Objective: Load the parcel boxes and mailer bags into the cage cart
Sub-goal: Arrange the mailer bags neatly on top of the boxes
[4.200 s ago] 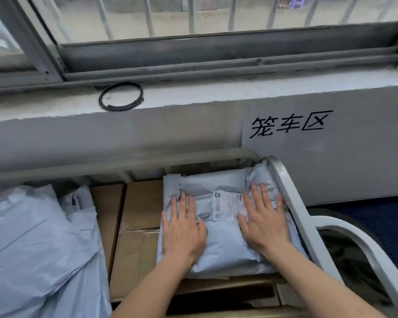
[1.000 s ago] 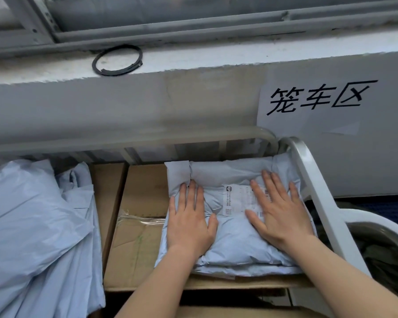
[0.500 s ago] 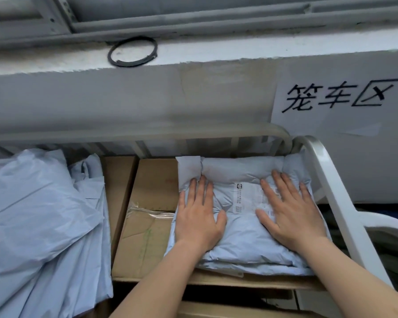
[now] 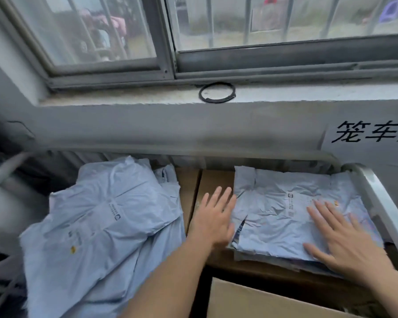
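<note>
Straight, spread fingers of the right hand, flat on the mailer bag, pressing and not gripping. Straight fingers also on the left hand, holding nothing, just at 9 o'clock of the bag's edge, above the parcel box; touching it or not, cannot tell because of blur. Position of the bag: 3 o'clock in the cage cart, on top of the box, close against the cart's side. Seems light, soft and wrinkled, with a slippery plastic skin, so probably sags and slides if lifted by one corner. Better to take by two opposite edges, at 9 and 3 o'clock, or from under with flat palms. At 8 o'clock, a larger heap of mailer bags, equally limp. On the sill at 12 o'clock, a black ring.
</note>
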{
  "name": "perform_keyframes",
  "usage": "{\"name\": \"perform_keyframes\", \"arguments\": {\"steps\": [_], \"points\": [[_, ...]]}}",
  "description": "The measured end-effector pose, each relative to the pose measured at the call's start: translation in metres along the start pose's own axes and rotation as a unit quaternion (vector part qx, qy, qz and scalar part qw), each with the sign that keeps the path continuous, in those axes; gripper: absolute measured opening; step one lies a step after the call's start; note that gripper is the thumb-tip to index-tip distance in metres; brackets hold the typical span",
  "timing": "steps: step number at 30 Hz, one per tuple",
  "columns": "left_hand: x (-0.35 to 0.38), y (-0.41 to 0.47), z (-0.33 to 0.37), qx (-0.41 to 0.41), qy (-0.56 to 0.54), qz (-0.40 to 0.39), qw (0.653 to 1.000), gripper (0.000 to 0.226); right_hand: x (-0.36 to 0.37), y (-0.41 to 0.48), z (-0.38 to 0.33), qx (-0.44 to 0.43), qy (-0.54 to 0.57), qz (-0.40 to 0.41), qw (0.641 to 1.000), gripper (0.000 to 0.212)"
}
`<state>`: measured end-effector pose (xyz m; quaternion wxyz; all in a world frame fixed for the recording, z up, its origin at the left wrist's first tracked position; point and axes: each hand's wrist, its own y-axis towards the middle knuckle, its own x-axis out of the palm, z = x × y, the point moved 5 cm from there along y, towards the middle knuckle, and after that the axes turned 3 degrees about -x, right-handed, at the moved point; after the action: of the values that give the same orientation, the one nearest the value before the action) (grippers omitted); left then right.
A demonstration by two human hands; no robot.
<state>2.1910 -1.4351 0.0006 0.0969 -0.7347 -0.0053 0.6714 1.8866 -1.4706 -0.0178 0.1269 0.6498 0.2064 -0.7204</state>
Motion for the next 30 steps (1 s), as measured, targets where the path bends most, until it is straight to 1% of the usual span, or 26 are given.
{"name": "perform_keyframes", "arguments": {"steps": [2,5,6,10,12,15,17,19,21,23,24,26,28,30], "points": [[-0.010,-0.028,-0.040,-0.047,0.008,0.026,0.999,0.074,-0.007,-0.003,-0.029,-0.023,0.002,0.039,0.999,0.090],[-0.026,-0.070,-0.090,-0.115,0.037,0.082,0.989,0.080,-0.017,0.003,-0.084,-0.067,-0.004,0.060,0.996,0.092],[-0.031,-0.083,-0.103,-0.131,0.048,0.088,0.986,0.081,-0.020,0.005,-0.105,-0.080,-0.002,0.073,0.994,0.093],[-0.037,-0.128,-0.152,-0.158,0.076,0.009,0.985,0.096,-0.049,0.021,-0.194,-0.122,0.006,0.105,0.987,0.091],[-0.032,-0.154,-0.174,-0.160,0.075,-0.023,0.984,0.103,-0.066,0.029,-0.237,-0.135,0.012,0.106,0.985,0.091],[-0.019,-0.194,-0.198,-0.161,0.060,-0.043,0.984,0.111,-0.086,0.037,-0.297,-0.151,0.022,0.124,0.980,0.092],[-0.008,-0.221,-0.207,-0.150,0.059,-0.040,0.986,0.112,-0.093,0.042,-0.329,-0.165,0.023,0.130,0.977,0.103],[0.003,-0.248,-0.217,-0.150,0.078,-0.047,0.985,0.108,-0.096,0.048,-0.356,-0.176,0.007,0.143,0.974,0.110],[0.019,-0.270,-0.235,-0.179,0.088,-0.038,0.979,0.101,-0.094,0.051,-0.380,-0.182,-0.007,0.143,0.973,0.111],[0.026,-0.283,-0.257,-0.204,0.063,0.013,0.977,0.091,-0.090,0.053,-0.400,-0.187,-0.014,0.149,0.971,0.110],[0.029,-0.286,-0.267,-0.201,0.041,0.046,0.978,0.086,-0.089,0.055,-0.409,-0.189,-0.019,0.148,0.971,0.110],[0.042,-0.292,-0.281,-0.186,-0.008,0.080,0.979,0.076,-0.086,0.058,-0.425,-0.190,-0.022,0.140,0.971,0.109],[0.048,-0.294,-0.289,-0.168,-0.020,0.099,0.981,0.064,-0.084,0.061,-0.438,-0.197,-0.025,0.133,0.971,0.099],[0.048,-0.293,-0.293,-0.147,-0.030,0.107,0.983,0.063,-0.086,0.069,-0.443,-0.205,-0.032,0.117,0.971,0.087]]}}
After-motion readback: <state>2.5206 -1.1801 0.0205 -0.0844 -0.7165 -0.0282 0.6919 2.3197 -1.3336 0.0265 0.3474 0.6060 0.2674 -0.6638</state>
